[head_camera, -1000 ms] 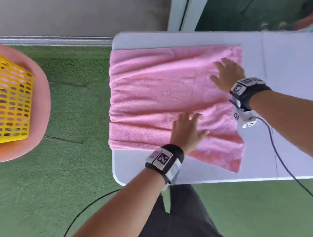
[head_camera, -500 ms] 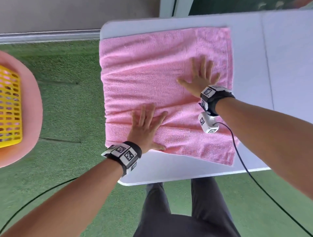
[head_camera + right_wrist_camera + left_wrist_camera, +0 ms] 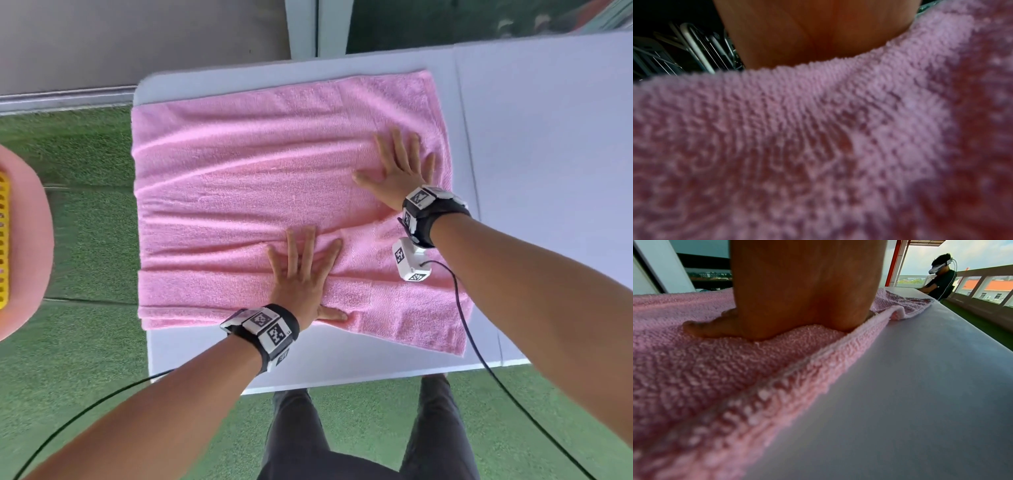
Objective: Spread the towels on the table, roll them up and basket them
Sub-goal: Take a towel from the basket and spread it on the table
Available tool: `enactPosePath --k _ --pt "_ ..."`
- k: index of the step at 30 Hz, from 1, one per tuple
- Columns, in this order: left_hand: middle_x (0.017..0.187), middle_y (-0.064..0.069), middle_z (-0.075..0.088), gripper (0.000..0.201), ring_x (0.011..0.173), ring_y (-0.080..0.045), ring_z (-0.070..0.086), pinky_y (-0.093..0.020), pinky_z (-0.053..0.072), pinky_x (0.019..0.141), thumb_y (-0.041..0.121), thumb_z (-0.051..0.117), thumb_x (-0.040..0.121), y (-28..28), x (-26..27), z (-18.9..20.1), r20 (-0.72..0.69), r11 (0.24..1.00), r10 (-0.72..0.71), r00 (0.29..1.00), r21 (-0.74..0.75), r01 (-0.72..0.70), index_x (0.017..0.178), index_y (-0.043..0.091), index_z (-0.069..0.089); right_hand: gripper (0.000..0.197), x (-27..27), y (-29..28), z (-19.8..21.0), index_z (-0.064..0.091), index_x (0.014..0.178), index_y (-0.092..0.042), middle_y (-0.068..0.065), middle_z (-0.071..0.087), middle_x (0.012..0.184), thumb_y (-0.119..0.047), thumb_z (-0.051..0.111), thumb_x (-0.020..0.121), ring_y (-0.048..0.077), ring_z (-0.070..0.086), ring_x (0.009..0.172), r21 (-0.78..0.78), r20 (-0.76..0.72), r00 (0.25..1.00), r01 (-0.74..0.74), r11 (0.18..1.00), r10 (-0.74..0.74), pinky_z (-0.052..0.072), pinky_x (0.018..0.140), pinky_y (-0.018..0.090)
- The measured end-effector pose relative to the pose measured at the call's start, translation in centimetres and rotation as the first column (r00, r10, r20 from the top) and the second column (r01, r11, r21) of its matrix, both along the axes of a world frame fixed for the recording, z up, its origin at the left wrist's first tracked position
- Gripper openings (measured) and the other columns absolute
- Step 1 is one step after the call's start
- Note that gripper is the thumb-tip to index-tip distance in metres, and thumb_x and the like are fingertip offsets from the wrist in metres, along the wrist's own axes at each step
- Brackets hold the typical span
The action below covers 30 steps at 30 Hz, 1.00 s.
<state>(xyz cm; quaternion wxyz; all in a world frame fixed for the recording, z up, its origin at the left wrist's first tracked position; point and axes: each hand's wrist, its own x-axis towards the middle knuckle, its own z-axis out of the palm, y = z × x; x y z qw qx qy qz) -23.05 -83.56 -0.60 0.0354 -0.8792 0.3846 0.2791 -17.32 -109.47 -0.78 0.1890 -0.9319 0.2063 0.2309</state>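
Pressing down with both palms, I stand at the white table [image 3: 548,137], whose top runs away to my right beyond a seam. Green turf [image 3: 85,359] covers the floor around it. The pink towel [image 3: 239,192] lies spread over the table's left end, its left edge at the table's edge, its near right corner skewed toward me, and long shallow wrinkles run across it from left to right. Off to my left, at the frame's border, a yellow basket [image 3: 4,240] sits against something rounded and pink [image 3: 27,246]; it is well apart from the table.

My left hand [image 3: 301,277] lies flat on the near part of the towel, fingers straight and fanned, thumb out along the near hem, holding nothing. The left wrist view shows the heel of that palm sinking into the pile just inside the hem. My right hand [image 3: 399,171] lies flat farther back, near the towel's right edge, fingers spread and straight, gripping nothing. Black bands with printed markers wrap both wrists, and a dark cable [image 3: 466,329] trails across the towel's near right corner.
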Motion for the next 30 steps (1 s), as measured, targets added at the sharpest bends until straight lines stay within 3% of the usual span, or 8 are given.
enactPosePath --k 6,10,15,19,23,26,28,30 --pt "0.152 -0.021 -0.029 0.135 0.133 -0.052 -0.028 -0.078 -0.015 0.094 0.095 0.041 0.050 -16.3 -6.6 -0.2 -0.037 0.999 0.030 0.999 -0.043 -0.032 0.148 0.027 -0.021 0.082 -6.0 -14.8 -0.7 -0.021 0.146 -0.044 -0.010 -0.029 0.155 -0.084 0.007 0.080 0.023 -0.028 0.142 -0.116 0.038 0.997 -0.060 0.991 0.065 -0.014 0.115 0.053" --pt "0.150 -0.017 -0.035 0.130 0.132 -0.049 -0.034 -0.077 -0.017 0.095 0.093 0.040 0.052 -29.6 -11.9 -0.4 -0.061 0.993 0.045 0.997 -0.104 -0.051 0.147 0.031 -0.023 0.080 -10.4 -26.5 -1.2 -0.019 0.147 -0.042 -0.010 -0.025 0.157 -0.081 0.008 0.082 0.022 -0.025 0.144 -0.129 0.069 0.994 -0.077 0.989 0.086 -0.014 0.116 0.047" --pt "0.149 -0.017 -0.038 0.130 0.130 -0.047 -0.039 -0.075 -0.020 0.096 0.092 0.045 0.055 -44.3 -18.3 -0.8 -0.068 0.991 0.026 0.997 -0.126 -0.035 0.147 0.031 -0.023 0.079 -15.8 -41.3 -1.3 -0.018 0.147 -0.041 -0.009 -0.024 0.157 -0.080 0.011 0.084 0.023 -0.023 0.144 -0.152 0.068 0.996 -0.041 0.987 0.052 -0.011 0.117 0.048" --pt "0.147 -0.016 -0.040 0.132 0.129 -0.048 -0.040 -0.074 -0.022 0.094 0.093 0.045 0.054 -54.0 -22.4 -1.1 -0.083 0.991 0.030 0.996 -0.128 -0.041 0.147 0.029 -0.025 0.080 -19.2 -50.0 -1.4 -0.015 0.148 -0.042 -0.009 -0.022 0.158 -0.079 0.016 0.085 0.023 -0.021 0.145 -0.160 0.066 0.998 0.001 0.987 0.010 -0.010 0.117 0.048" --pt "0.147 -0.019 -0.039 0.131 0.131 -0.052 -0.032 -0.074 -0.021 0.091 0.095 0.039 0.055 -59.2 -24.1 -1.0 -0.039 0.997 0.024 0.999 -0.071 -0.027 0.145 0.028 -0.028 0.080 -21.7 -54.9 -1.3 -0.010 0.150 -0.042 -0.011 -0.018 0.159 -0.078 0.022 0.085 0.022 -0.019 0.146 -0.157 0.080 0.997 0.034 0.987 -0.021 -0.008 0.118 0.048" --pt "0.148 -0.015 -0.038 0.129 0.132 -0.046 -0.034 -0.070 -0.023 0.092 0.089 0.051 0.059 -59.6 -23.9 -0.2 -0.126 0.993 0.017 0.992 -0.115 -0.032 0.147 0.031 -0.023 0.077 -22.4 -55.3 -0.6 -0.005 0.151 -0.038 -0.005 -0.014 0.160 -0.070 0.030 0.090 0.025 -0.015 0.146 -0.097 0.120 0.992 0.047 0.994 -0.035 -0.009 0.117 0.052" --pt "0.155 -0.013 -0.027 0.118 0.139 -0.040 -0.025 -0.064 -0.021 0.097 0.079 0.058 0.066 -58.2 -23.4 1.0 -0.172 0.976 0.031 0.985 -0.205 -0.066 0.151 0.031 -0.007 0.073 -23.2 -53.9 0.6 0.007 0.153 -0.031 0.003 0.001 0.162 -0.054 0.042 0.094 0.026 -0.001 0.148 -0.031 0.244 0.964 0.113 0.993 -0.103 -0.005 0.116 0.051" --pt "0.159 -0.011 -0.002 0.093 0.145 -0.035 -0.004 -0.062 -0.012 0.107 0.064 0.061 0.077 -55.1 -23.4 2.9 -0.134 0.948 0.052 0.990 -0.304 -0.091 0.151 0.028 0.017 0.059 -25.3 -51.6 2.3 0.031 0.148 -0.020 0.010 0.031 0.153 -0.033 0.051 0.094 0.028 0.030 0.141 0.049 0.356 0.916 0.181 0.982 -0.186 0.018 0.116 0.046"
